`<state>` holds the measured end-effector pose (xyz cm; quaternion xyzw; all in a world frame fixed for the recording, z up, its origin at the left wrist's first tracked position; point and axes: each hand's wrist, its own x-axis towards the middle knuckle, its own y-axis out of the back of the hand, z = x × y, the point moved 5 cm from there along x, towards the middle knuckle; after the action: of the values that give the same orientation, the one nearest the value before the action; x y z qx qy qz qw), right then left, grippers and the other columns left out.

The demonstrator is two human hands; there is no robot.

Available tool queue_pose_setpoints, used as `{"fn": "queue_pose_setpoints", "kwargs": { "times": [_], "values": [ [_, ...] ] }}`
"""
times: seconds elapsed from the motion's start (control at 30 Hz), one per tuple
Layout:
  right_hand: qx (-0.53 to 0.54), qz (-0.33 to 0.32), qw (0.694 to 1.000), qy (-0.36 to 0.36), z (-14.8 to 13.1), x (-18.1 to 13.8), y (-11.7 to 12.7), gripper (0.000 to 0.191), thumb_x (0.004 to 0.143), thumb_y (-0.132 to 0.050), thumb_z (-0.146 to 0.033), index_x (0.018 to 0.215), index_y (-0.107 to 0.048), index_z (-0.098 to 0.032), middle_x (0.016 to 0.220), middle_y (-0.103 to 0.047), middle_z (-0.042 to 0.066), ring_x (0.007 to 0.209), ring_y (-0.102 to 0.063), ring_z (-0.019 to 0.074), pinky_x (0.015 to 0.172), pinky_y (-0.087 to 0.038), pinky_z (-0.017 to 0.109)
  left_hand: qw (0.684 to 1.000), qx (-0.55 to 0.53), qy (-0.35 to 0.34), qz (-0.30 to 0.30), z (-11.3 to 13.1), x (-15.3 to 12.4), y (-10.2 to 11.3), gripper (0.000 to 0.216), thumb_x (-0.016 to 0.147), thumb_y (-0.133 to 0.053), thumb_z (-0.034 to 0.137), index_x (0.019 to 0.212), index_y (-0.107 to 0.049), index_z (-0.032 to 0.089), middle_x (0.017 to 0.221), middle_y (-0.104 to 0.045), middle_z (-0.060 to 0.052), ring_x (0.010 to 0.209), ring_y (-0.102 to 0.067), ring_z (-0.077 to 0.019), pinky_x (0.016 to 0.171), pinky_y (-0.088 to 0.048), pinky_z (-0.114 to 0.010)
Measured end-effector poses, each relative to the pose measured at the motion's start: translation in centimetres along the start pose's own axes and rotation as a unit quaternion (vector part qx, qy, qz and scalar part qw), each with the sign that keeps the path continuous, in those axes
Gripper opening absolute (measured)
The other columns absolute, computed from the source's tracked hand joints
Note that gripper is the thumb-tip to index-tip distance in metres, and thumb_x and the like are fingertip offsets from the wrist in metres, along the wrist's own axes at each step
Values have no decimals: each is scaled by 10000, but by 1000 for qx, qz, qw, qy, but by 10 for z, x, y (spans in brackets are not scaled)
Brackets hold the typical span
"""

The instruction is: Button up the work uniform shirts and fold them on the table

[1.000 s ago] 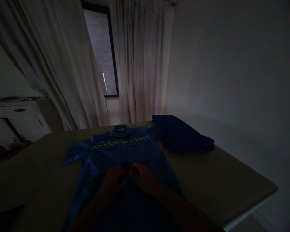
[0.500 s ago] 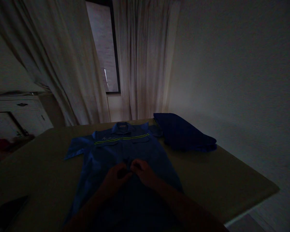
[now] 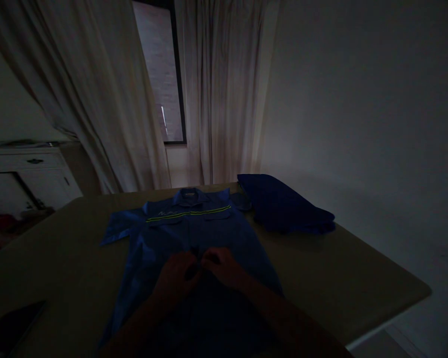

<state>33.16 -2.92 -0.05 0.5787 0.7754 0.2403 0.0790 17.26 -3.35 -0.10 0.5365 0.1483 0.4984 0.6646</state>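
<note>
A blue short-sleeved work shirt [image 3: 164, 233] lies spread face up on the table, its collar at the far end. Yellow-green stripes cross its chest above two pocket flaps, and pale lettering sits at the left. Over the front placket, below the pockets, my left hand [image 3: 179, 276] and my right hand [image 3: 222, 266] meet with fingertips nearly touching. Both hands are closed in a pinch on the shirt's front edge. Dim light hides whether a button is between the fingers.
Folded dark blue cloth [image 3: 283, 204] lies at the table's right, partly over the shirt's right sleeve. A dark flat object [image 3: 13, 325] rests at the near left of the tan table [image 3: 354, 288]. Curtains [image 3: 227, 99], a window and a white cabinet [image 3: 45, 169] stand behind.
My left fingers have curled in a little more and shifted slightly at the placket. My right hand stays almost in place. The shirt and folded cloth have not moved.
</note>
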Motion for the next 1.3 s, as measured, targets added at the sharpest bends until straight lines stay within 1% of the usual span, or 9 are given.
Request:
{"fn": "queue_pose_setpoints", "kwargs": {
  "times": [0.17, 0.3, 0.43, 0.6, 0.73, 0.83, 1.03, 1.17, 1.3],
  "values": [
    [-17, -10, 998, 51, -12, -5, 5, 180, 928, -619, -354, 969, -684, -191, 830, -674, -5, 743, -597, 138, 648, -405, 230, 998, -24, -31, -38, 0, -2, 1, 292, 992, -441, 381, 859, -655, 234, 917, -676, -49, 870, -614, -215, 836, -414, -341],
    [-85, -26, 994, 62, -14, -10, 6, 251, 922, -641, -413, 1056, -650, -200, 910, -683, 15, 789, -608, 151, 669, -412, 237, 988, -82, -49, -120, -2, -7, -3, 381, 1013, -377, 364, 766, -626, 217, 765, -648, -16, 721, -596, -159, 697, -398, -279],
    [-154, -93, 982, 50, -10, -12, 3, 315, 956, -579, -484, 989, -697, -194, 855, -704, 24, 732, -607, 154, 613, -367, 240, 990, -73, 16, -115, -14, -3, 0, 426, 1011, -372, 389, 698, -599, 211, 632, -604, 11, 583, -558, -140, 590, -343, -277],
    [-217, -136, 965, 58, -7, -12, 0, 379, 985, -533, -441, 797, -710, -164, 714, -671, 3, 620, -545, 117, 565, -291, 236, 999, -1, 41, 21, -32, 2, 3, 285, 991, -446, 370, 1129, -642, 215, 1115, -699, -73, 1036, -641, -231, 943, -448, -378],
    [-228, -148, 960, 66, -6, -12, -2, 463, 1002, -503, -455, 674, -646, -161, 593, -576, -23, 550, -476, 104, 539, -259, 247, 999, 35, 17, -5, -41, -3, -12, 403, 985, -469, 354, 1370, -553, 272, 1428, -569, -80, 1296, -516, -279, 1085, -384, -496],
    [-239, -108, 962, 82, -5, -11, -4, 400, 1003, -515, -432, 736, -654, -170, 700, -628, -3, 645, -540, 125, 599, -320, 243, 999, 32, 16, -26, -39, -3, -14, 389, 987, -464, 319, 1359, -573, 310, 1436, -562, -56, 1300, -509, -269, 1091, -381, -499],
    [-237, -49, 967, 77, -2, -2, -9, 274, 1000, -520, -376, 1198, -645, -234, 1111, -681, 66, 951, -633, 197, 800, -436, 274, 999, 1, 24, -39, -31, 5, -10, 327, 971, -394, 180, 1123, -681, 225, 1129, -663, -79, 1084, -595, -217, 1013, -445, -387],
    [-243, -40, 968, 41, 8, 8, -11, 322, 977, -548, -416, 1214, -675, -239, 1121, -715, 81, 980, -662, 234, 822, -453, 307, 995, 62, 71, -9, -37, 6, -9, 351, 952, -431, 212, 1242, -619, 153, 1203, -618, -137, 1132, -564, -265, 1046, -422, -431],
    [-214, -37, 976, 17, 12, 28, -10, 334, 967, -536, -455, 1138, -701, -220, 1039, -749, 72, 918, -685, 230, 749, -456, 291, 988, 106, 94, -69, -35, 19, -9, 285, 886, -538, 241, 1132, -667, 179, 1204, -611, -134, 1116, -576, -293, 962, -465, -420]
  ]
}}
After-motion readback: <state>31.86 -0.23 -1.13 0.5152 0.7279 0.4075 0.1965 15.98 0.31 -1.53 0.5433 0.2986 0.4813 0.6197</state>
